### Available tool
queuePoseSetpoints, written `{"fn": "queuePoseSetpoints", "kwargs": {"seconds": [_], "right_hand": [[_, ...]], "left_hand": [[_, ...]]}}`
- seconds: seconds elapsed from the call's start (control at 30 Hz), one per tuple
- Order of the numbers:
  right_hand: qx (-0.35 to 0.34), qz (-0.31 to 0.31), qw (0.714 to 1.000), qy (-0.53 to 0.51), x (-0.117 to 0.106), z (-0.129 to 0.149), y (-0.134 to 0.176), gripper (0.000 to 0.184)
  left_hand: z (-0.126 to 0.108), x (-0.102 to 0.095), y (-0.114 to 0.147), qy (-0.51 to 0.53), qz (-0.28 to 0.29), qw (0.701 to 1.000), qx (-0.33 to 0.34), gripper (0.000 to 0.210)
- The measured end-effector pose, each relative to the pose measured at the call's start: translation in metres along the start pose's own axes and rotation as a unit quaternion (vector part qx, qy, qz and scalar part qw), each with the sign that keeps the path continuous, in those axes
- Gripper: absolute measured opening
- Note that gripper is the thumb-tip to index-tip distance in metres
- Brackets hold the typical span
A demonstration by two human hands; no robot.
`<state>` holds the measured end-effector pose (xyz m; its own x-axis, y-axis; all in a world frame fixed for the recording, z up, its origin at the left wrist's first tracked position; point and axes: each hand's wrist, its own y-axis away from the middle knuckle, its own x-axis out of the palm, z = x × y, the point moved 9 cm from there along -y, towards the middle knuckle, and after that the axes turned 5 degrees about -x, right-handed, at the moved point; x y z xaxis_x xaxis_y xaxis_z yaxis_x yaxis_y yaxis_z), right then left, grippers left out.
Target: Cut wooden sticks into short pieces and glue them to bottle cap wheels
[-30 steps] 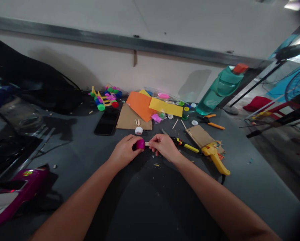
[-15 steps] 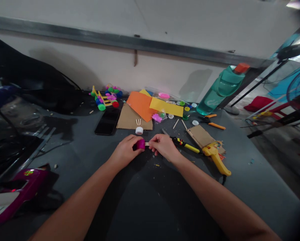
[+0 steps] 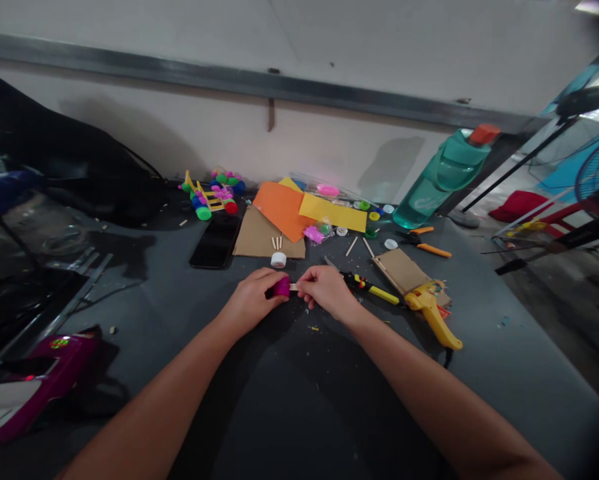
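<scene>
Between the thumb and fingers of my left hand (image 3: 252, 298) is a small magenta bottle cap (image 3: 281, 287). My right hand (image 3: 327, 291) pinches short wooden sticks (image 3: 293, 287), whose left ends meet or nearly touch the cap. The fingers hide how many sticks there are. Just beyond my hands stands a white bottle cap (image 3: 278, 260). Several short stick pieces (image 3: 277, 243) lie on a cardboard sheet (image 3: 247, 240) behind it. A yellow-and-black cutting tool (image 3: 372, 288) rests to the right of my right hand.
A yellow glue gun (image 3: 432, 313) lies on the right by a cardboard piece (image 3: 404, 270) and orange-handled pliers (image 3: 427, 245). Behind them stands a teal bottle (image 3: 437, 180). A black phone (image 3: 215, 241) and a colourful toy (image 3: 212, 199) are at left, near orange paper (image 3: 282, 207).
Hardly anything differs. Both hands keep the same grip on the cap and sticks, and the view has shifted very slightly.
</scene>
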<state>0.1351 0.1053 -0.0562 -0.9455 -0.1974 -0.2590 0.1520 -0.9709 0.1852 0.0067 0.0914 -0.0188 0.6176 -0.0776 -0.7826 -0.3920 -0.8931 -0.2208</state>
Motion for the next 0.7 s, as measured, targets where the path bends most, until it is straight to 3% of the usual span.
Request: {"fn": "queuePoseSetpoints", "kwargs": {"seconds": [0.7], "right_hand": [[0.024,-0.015,0.998,-0.050,0.0034,-0.0049,0.0009,0.008]], "left_hand": [[-0.0008,-0.0005,-0.0008,0.002,-0.004,1.000,0.011,0.032]]}}
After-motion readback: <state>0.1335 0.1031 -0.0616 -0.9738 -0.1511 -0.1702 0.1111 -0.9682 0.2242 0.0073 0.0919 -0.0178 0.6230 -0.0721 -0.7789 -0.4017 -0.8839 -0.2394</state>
